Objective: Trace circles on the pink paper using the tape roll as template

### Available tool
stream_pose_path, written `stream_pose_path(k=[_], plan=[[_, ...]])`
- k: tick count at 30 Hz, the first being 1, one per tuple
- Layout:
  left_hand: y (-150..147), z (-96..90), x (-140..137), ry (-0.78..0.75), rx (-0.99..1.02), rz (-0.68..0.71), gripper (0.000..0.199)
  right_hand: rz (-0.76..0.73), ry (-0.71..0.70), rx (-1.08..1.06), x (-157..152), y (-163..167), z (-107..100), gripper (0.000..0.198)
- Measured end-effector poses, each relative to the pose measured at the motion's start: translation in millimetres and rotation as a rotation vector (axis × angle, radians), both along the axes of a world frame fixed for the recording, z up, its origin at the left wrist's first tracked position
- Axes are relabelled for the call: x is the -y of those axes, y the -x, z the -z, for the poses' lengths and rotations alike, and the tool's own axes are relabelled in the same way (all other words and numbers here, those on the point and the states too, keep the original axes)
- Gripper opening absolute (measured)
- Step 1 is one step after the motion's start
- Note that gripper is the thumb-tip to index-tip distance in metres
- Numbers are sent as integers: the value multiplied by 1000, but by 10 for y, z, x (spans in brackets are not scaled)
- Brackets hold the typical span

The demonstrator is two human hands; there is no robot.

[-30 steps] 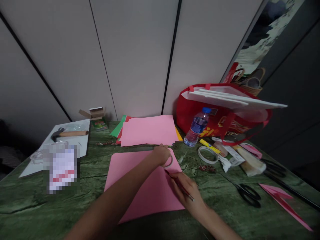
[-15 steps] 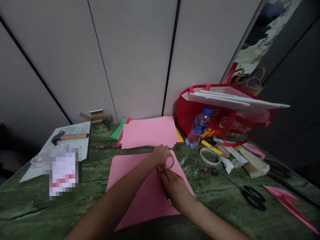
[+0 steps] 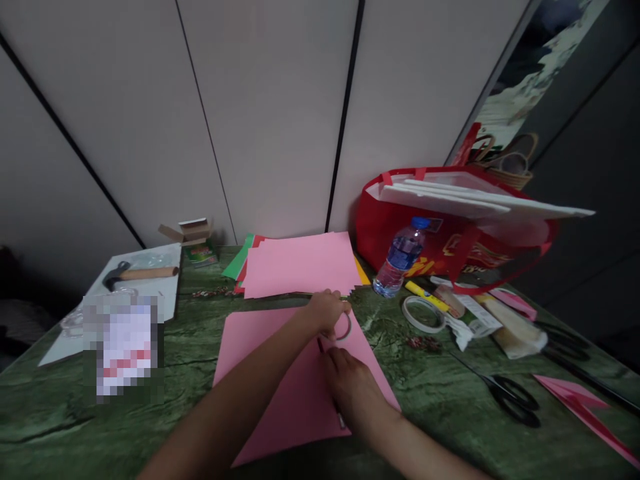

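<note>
While the right grip [image 3: 354,385] is curled around one pencil [image 3: 341,419], the left grip [image 3: 326,312] holds one ring [image 3: 351,325] against the pink paper [image 3: 295,400] on the counter [image 3: 175,373]. Farther off are one tape roll [image 3: 425,327], one stack of coloured paper [image 3: 300,265], one bottle [image 3: 401,259] and one red bag [image 3: 443,243].
</note>
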State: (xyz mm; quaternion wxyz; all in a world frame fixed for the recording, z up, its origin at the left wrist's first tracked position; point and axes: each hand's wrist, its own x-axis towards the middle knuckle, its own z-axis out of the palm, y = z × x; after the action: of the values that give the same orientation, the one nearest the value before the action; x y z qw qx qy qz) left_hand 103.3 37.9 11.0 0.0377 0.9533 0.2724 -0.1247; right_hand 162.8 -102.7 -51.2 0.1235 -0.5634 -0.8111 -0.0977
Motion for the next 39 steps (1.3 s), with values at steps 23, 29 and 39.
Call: stream_pose_path(k=[23,29,39], plan=[[-32,-104,-57,66,-52,11,64,-38,13,-7,97,-11,42,44],[-66,-76,-115,66,-61,15,63,19,47,28,-116,218,-83,34],[-86,-82,-104,59,-72,11,69,100,112,106,-321,466,-269,37]])
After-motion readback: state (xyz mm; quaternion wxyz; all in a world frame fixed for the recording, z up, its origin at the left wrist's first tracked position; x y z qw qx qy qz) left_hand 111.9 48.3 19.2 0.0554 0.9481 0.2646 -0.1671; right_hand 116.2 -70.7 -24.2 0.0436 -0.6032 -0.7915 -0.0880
